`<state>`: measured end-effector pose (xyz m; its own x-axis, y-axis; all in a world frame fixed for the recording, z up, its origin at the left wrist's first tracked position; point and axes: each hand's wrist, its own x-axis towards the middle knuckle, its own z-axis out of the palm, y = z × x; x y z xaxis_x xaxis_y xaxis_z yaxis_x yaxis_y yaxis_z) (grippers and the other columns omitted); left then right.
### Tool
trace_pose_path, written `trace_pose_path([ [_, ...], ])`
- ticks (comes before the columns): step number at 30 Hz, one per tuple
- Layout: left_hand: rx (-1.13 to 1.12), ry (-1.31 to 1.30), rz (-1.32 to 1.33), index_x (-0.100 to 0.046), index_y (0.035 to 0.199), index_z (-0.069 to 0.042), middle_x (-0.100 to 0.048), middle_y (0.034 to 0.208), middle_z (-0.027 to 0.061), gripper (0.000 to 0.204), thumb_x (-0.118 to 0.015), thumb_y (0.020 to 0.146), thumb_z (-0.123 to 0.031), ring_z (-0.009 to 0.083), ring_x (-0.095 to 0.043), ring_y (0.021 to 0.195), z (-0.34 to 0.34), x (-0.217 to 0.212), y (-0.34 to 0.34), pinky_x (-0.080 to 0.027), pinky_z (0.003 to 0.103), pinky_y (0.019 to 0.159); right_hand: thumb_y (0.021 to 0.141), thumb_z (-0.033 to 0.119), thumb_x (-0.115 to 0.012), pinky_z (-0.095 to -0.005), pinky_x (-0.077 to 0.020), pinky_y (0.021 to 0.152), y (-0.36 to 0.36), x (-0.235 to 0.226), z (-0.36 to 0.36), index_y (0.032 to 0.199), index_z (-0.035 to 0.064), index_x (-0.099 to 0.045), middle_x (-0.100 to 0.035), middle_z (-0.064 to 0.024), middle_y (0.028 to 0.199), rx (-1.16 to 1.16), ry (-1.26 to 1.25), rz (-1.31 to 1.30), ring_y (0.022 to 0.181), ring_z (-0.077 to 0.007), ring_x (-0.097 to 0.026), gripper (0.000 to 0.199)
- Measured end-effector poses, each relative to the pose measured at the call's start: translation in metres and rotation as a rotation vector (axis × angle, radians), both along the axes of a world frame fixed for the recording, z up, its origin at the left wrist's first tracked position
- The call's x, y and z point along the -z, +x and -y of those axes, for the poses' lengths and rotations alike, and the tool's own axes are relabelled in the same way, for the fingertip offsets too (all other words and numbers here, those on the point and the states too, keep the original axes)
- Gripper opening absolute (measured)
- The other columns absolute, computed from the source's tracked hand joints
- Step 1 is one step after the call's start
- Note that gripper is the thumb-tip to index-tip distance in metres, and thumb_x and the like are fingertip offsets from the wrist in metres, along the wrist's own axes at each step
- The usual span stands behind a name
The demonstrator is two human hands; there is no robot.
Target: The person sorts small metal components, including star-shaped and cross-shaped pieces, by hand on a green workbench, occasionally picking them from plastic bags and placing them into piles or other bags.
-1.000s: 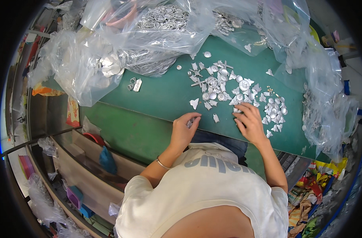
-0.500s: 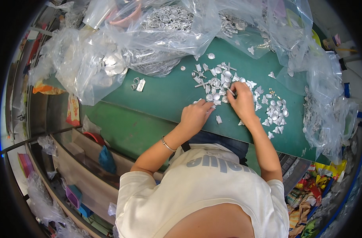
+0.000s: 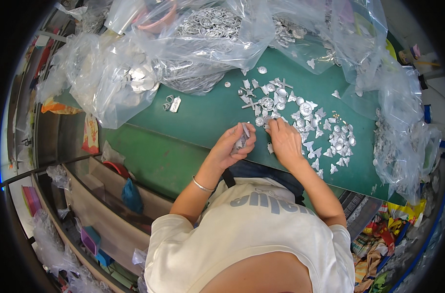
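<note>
Silver pieces (image 3: 305,117) on table: too small to tell shapes. Piece in left hand (image 3: 232,146) mostly hidden by fingers. Bag contents (image 3: 208,24) blurred behind plastic. Right hand (image 3: 285,141) fingertips' grip unclear.

Clear plastic bags (image 3: 134,83) of silvery metal pieces are lying along the far edge of the green desk (image 3: 208,117); more clear bags (image 3: 403,141) are slumping at its right end
</note>
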<state>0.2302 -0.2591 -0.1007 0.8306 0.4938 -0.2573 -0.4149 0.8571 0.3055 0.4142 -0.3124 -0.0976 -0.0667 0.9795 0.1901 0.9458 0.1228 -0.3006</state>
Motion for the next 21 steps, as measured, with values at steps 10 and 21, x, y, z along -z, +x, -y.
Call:
trace_pose_path([
  [10, 0.059, 0.107, -0.196, -0.055, 0.097, -0.001, -0.054, 0.078, 0.0092, 0.021, -0.051, 0.093, -0.022, 0.0099, -0.043, 0.052, 0.021, 0.003, 0.011, -0.030, 0.018, 0.035, 0.081, 0.016, -0.062, -0.0400, -0.0465, 0.052, 0.008, -0.015, 0.007, 0.082, 0.0042, -0.048, -0.058, -0.0127, 0.069, 0.045, -0.090, -0.099, 0.061, -0.0303, -0.061, 0.018],
  [21, 0.006, -0.440, -0.401, -0.058, 0.102, -0.008, -0.061, 0.084, 0.0056, 0.026, -0.049, 0.093, -0.032, 0.0166, -0.061, 0.072, 0.032, -0.018, 0.031, -0.052, 0.027, 0.051, 0.077, 0.013, -0.065, -0.0363, -0.0398, 0.070, -0.017, -0.053, 0.020, 0.091, 0.0060, -0.057, -0.056, -0.0095, 0.080, -0.187, 0.043, -0.226, 0.077, -0.0274, -0.054, 0.018],
])
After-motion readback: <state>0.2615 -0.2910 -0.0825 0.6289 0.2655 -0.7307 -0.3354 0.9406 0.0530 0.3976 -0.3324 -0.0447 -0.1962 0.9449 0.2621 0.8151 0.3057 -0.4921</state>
